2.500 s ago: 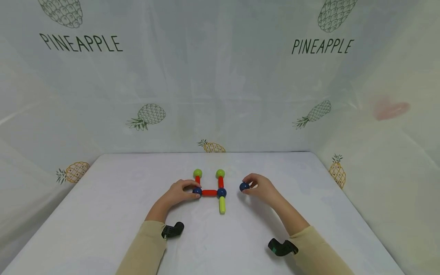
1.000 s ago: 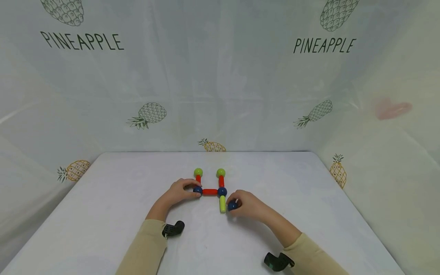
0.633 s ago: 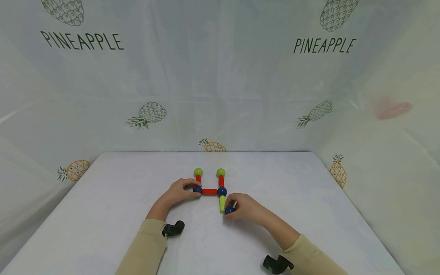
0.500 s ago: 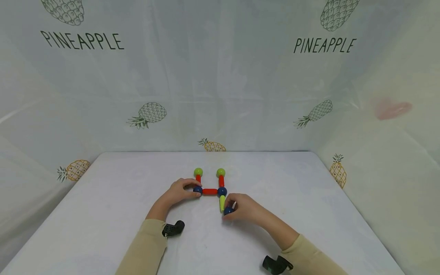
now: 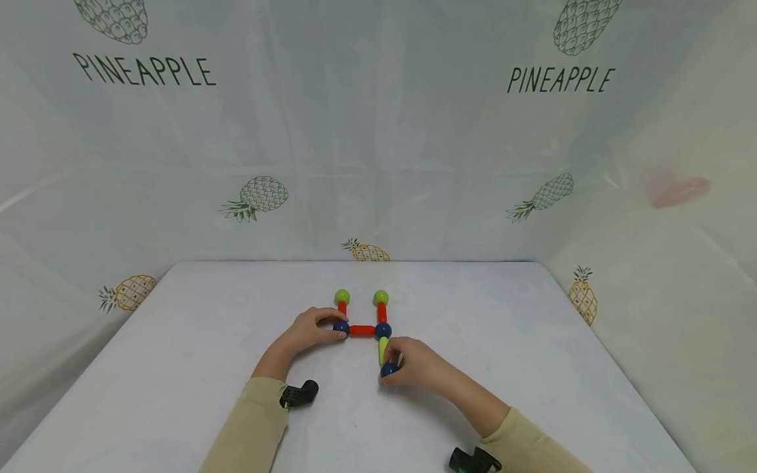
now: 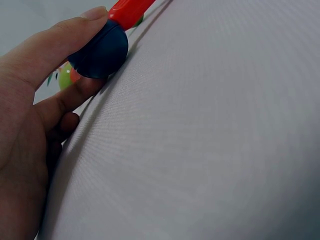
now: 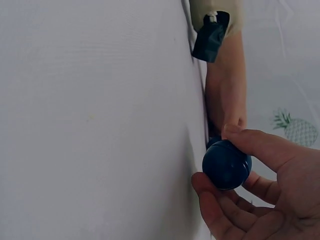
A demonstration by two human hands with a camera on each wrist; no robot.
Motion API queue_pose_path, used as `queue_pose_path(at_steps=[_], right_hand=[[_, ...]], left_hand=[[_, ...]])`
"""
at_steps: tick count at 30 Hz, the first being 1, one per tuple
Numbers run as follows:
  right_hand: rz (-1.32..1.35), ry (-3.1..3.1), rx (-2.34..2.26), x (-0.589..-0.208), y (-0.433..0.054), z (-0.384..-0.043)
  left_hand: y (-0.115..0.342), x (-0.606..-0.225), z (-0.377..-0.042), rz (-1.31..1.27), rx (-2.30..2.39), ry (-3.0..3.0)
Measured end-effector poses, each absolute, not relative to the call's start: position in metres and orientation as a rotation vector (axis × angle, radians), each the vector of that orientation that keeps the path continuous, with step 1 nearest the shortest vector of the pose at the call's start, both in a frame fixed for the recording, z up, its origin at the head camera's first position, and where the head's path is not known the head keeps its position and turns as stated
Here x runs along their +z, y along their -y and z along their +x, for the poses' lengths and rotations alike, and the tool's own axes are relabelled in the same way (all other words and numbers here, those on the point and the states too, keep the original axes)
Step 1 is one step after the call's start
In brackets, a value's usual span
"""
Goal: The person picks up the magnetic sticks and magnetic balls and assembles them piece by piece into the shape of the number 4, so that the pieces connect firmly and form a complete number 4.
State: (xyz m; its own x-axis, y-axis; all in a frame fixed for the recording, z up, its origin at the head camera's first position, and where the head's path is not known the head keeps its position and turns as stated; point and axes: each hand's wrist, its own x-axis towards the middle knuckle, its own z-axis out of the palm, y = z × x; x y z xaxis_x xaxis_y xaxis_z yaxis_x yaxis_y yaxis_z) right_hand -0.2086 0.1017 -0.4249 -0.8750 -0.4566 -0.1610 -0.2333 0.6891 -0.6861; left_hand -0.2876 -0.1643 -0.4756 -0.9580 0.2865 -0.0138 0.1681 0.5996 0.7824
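A flat frame of toy rods and balls lies on the white table. My left hand (image 5: 315, 326) pinches its left blue ball (image 6: 102, 51) between thumb and fingers. From that ball a red rod (image 5: 362, 330) runs to a second blue ball (image 5: 383, 330). Short red rods lead back from both blue balls to two green balls (image 5: 342, 297). A yellow-green rod (image 5: 382, 351) points toward me from the second blue ball. At its near end my right hand (image 5: 416, 363) holds a loose-looking blue ball (image 7: 226, 164); whether ball and rod touch is hidden by the fingers.
The white-covered table (image 5: 236, 289) reaches back to a hanging sheet (image 5: 378, 131) printed with pineapples. A dark wrist-mounted device (image 5: 298, 394) sits by the left sleeve, and another dark device (image 5: 475, 460) by the right sleeve.
My right hand has carried its blue ball left and nearer to me, from right of the frame to the near end of the yellow-green rod. The left hand keeps its place.
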Motion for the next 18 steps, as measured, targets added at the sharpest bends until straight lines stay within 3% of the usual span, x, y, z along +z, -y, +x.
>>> queue_pose_path(at_steps=[18], right_hand=[[-0.546,-2.625,-0.982,-0.4265,-0.0980,-0.2068]], left_hand=[[0.1657,-0.4757,-0.2881,0.443,1.286,-2.682]])
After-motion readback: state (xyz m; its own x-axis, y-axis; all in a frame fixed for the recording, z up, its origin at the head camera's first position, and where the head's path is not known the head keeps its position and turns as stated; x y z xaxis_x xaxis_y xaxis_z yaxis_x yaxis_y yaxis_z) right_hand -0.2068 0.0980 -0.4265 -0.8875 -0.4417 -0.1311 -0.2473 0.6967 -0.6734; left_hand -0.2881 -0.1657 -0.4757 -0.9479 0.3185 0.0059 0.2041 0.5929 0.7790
